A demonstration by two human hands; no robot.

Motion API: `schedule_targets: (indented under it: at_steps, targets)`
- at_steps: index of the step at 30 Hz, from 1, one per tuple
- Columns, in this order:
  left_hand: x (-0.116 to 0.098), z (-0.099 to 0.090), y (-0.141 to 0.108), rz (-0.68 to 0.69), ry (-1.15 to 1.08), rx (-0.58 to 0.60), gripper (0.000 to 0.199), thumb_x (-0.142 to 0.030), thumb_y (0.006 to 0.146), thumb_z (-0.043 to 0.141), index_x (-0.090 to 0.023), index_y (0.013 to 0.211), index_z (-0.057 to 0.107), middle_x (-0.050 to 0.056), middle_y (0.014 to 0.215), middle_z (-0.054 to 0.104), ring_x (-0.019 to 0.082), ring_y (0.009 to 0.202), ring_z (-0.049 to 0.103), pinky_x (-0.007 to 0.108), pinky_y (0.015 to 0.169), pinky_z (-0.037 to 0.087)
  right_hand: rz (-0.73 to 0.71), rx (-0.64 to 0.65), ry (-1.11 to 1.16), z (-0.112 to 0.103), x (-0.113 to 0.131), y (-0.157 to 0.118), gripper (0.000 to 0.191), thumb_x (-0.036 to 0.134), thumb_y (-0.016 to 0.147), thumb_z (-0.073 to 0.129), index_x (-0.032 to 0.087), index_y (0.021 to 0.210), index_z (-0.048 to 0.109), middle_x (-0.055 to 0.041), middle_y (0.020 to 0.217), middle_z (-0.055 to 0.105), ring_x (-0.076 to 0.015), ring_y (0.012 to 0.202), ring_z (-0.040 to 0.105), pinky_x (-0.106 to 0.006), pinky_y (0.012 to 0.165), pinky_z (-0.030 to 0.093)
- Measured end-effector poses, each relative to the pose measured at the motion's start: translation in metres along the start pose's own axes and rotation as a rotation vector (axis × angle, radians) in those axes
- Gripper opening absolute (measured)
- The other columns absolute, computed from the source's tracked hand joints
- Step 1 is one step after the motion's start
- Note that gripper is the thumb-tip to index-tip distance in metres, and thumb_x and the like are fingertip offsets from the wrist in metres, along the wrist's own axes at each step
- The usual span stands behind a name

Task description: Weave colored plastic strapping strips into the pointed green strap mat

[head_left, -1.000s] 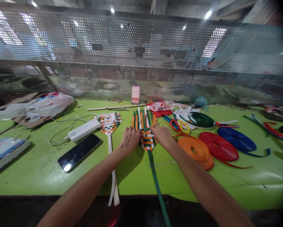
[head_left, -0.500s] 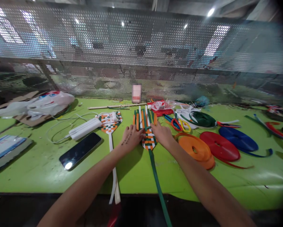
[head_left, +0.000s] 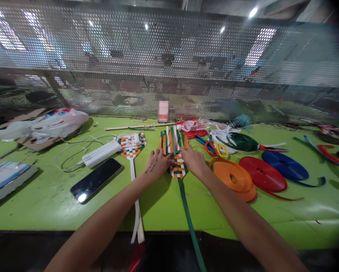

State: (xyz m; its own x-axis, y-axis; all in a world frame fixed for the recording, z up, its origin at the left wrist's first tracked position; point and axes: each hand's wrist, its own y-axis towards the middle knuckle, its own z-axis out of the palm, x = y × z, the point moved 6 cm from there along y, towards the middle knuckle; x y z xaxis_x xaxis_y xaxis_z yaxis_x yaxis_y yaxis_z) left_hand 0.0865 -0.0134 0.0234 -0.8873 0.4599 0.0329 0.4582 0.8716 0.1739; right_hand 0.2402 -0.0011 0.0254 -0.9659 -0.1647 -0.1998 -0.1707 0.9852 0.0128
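Note:
A partly woven piece of green, orange and white flat strips [head_left: 178, 171] lies on the table in front of me, its loose strip ends fanning away. My left hand [head_left: 158, 164] grips its left edge with bent fingers. At the opposite edge, my right hand [head_left: 194, 160] pinches the strips, the fingertips partly hidden. One long green strip [head_left: 188, 215] runs from the pointed near end over the table's front edge. To the left lies a second woven piece [head_left: 131, 152] in the same colours, with a white strip [head_left: 133, 172] trailing toward me.
Orange [head_left: 233, 176], red [head_left: 262, 174] and blue [head_left: 285, 166] strip coils lie at right, beyond them a green coil [head_left: 244, 143] and scissors [head_left: 211, 147]. At left are a phone [head_left: 97, 181], white power strip [head_left: 101, 154], plastic bag [head_left: 56, 124] and book [head_left: 9, 179]. A perforated screen [head_left: 115, 83] stands behind.
Both hands stay at the woven piece's edges in almost the same pose. The whole view has shifted very slightly; nothing else visibly moves.

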Motion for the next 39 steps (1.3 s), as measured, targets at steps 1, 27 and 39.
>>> schedule_targets:
  at_steps: [1,27,39]
  targets:
    - [0.0,0.0,0.0,0.002,0.007,-0.002,0.041,-0.042,0.104,0.046,-0.029,0.139,0.063,0.018,0.12,0.062,0.036,0.109,0.055,0.046,0.091,0.041,0.004,0.0,0.002,0.0,0.0,-0.001,0.048,0.033,0.109,0.017,0.025,0.146,0.046,-0.0212,0.14,0.051,-0.0263,0.093,0.071,-0.042,0.082,0.053]
    - [0.002,0.002,-0.002,-0.004,-0.077,-0.006,0.042,-0.045,0.104,0.046,-0.032,0.142,0.059,0.016,0.125,0.059,0.036,0.114,0.052,0.047,0.095,0.038,-0.085,0.099,0.105,-0.001,-0.01,-0.006,0.052,0.046,0.109,0.024,0.037,0.156,0.046,-0.0173,0.149,0.05,-0.028,0.101,0.072,-0.039,0.084,0.053]
    - [0.003,0.005,-0.003,-0.038,-0.054,-0.001,0.047,-0.054,0.103,0.043,-0.034,0.144,0.059,0.015,0.122,0.057,0.033,0.112,0.051,0.045,0.094,0.039,-0.073,0.157,0.152,0.001,-0.011,-0.007,0.055,0.058,0.106,0.03,0.043,0.159,0.04,-0.0184,0.161,0.041,-0.0328,0.111,0.07,-0.044,0.089,0.054]
